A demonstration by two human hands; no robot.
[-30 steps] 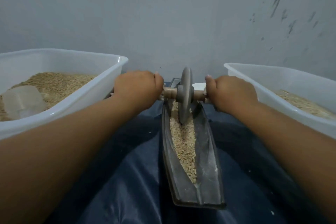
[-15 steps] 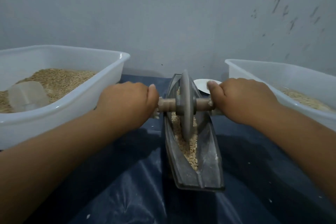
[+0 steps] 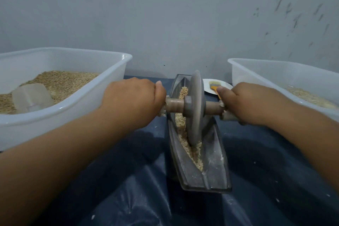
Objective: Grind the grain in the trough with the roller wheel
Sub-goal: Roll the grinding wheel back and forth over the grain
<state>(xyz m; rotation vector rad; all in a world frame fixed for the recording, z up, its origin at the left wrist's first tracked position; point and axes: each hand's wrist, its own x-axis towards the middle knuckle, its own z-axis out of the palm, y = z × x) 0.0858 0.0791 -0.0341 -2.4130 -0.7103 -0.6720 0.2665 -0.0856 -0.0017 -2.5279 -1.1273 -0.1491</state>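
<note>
A grey boat-shaped trough [image 3: 214,167] lies lengthwise in the middle of a dark blue sheet. Tan grain [image 3: 197,159] fills its groove. A grey roller wheel [image 3: 195,115] stands upright in the groove near the trough's middle, on a wooden axle [image 3: 174,106]. My left hand [image 3: 134,99] grips the axle's left end. My right hand [image 3: 251,102] grips the right end. Both fists hide the axle's tips.
A white tub [image 3: 77,104] of grain with a clear scoop [image 3: 31,98] stands at the left. Another white tub [image 3: 286,77] holding grain stands at the right. A small white plate [image 3: 218,85] with a yellow-handled brush [image 3: 214,86] lies behind the trough. A grey wall is close behind.
Both hands have drawn the wheel toward me along the groove, from the trough's far end to about its middle. Grain now shows behind the wheel.
</note>
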